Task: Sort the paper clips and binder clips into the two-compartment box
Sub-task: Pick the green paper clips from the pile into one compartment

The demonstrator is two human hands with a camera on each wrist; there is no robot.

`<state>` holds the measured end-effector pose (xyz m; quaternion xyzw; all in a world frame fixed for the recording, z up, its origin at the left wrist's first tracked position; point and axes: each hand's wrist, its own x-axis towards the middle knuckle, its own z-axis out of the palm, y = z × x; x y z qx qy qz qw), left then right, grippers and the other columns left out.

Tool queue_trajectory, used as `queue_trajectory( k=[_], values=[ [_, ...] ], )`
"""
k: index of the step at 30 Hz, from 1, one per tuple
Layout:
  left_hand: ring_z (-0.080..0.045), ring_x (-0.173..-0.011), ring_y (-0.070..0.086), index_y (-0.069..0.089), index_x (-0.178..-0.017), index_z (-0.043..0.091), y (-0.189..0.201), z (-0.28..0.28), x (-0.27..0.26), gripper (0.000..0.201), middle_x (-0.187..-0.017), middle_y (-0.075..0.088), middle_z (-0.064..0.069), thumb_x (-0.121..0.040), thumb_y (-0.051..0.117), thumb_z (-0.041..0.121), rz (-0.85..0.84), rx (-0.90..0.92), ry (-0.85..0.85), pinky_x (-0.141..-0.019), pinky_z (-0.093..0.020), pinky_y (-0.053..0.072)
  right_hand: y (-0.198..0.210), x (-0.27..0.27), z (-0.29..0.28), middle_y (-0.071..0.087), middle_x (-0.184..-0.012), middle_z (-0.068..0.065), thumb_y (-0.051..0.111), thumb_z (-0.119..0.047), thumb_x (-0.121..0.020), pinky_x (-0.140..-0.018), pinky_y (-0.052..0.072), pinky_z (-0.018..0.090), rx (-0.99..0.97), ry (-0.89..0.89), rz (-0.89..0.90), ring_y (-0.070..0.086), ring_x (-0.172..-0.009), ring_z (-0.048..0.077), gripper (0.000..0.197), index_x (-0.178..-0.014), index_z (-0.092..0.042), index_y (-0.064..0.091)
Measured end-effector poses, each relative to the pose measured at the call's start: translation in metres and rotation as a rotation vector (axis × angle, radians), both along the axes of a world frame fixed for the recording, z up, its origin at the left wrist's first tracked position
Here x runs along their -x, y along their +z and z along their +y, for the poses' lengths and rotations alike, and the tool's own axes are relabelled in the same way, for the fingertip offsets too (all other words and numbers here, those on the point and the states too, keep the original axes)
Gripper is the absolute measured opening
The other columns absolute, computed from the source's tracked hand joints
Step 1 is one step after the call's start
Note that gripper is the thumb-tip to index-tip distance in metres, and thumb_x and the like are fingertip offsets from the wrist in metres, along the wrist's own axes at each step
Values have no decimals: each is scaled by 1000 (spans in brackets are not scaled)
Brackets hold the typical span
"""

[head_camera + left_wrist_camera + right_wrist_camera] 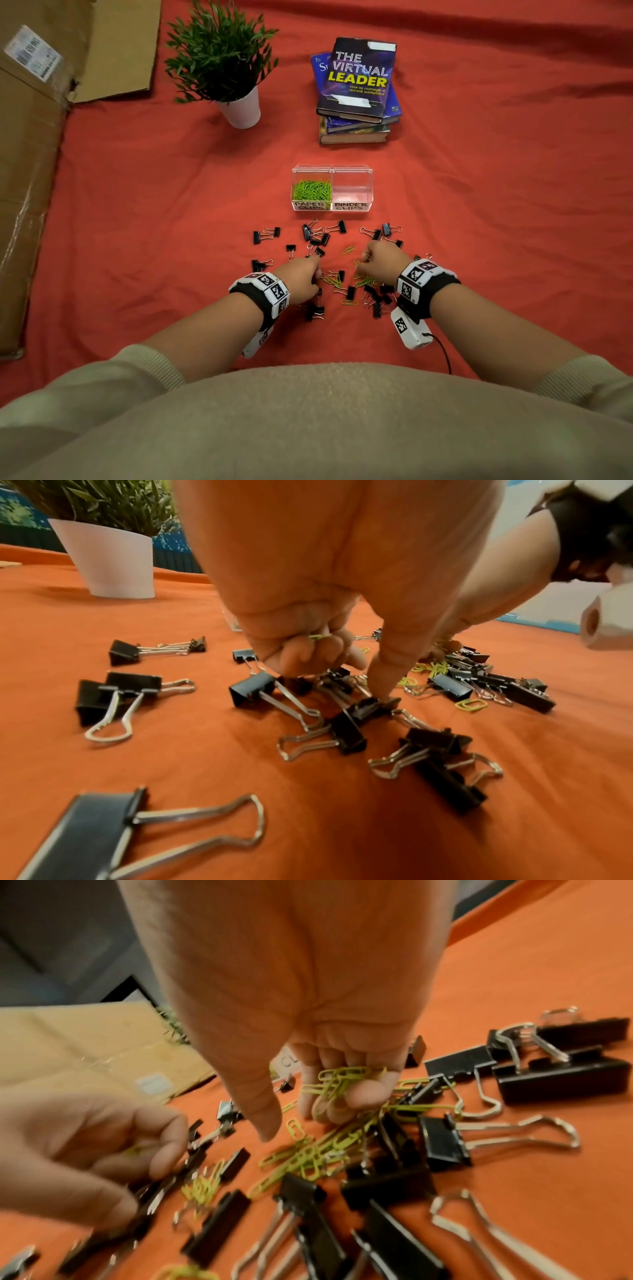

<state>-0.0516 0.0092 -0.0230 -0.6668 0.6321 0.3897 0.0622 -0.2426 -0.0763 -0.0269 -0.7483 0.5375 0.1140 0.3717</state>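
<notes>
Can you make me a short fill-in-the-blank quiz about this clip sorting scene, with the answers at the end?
1. The compartment labelled BINDER CLIPS is ____.
2. The paper clips in the box are ____ in colour.
3. The right hand holds a bunch of ____ clips.
4. The binder clips on the cloth are ____ with silver handles.

Answers: empty; green; paper; black

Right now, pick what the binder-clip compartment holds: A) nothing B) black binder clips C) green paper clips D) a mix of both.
A: the binder-clip compartment looks empty, while the green paper clips fill the other one and the binder clips lie on the cloth.
</notes>
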Motion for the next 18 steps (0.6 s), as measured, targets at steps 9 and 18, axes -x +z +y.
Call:
queue_trajectory(
  k=[9, 18],
  values=[
    [-25, -101, 59, 57, -106, 20, 0, -7, 15, 21, -109, 60, -4, -85, 55, 17, -51, 154, -159, -82, -38, 51, -10, -10, 19, 59, -110, 16, 54, -22, -92, -81, 45, 35, 126, 253, 92, 58, -103, 32, 25, -109, -3, 54],
    [-31, -107, 56, 53, -111, 7, 2, -12, 21, 20, -112, 55, -10, -91, 48, 8, -260, 202, -329, -81, -43, 50, -22, -6, 36, 45, -115, 16, 43, 3, -90, -89, 42, 40, 289, 432, 136, 45, -107, 32, 24, -114, 1, 45]
  ],
)
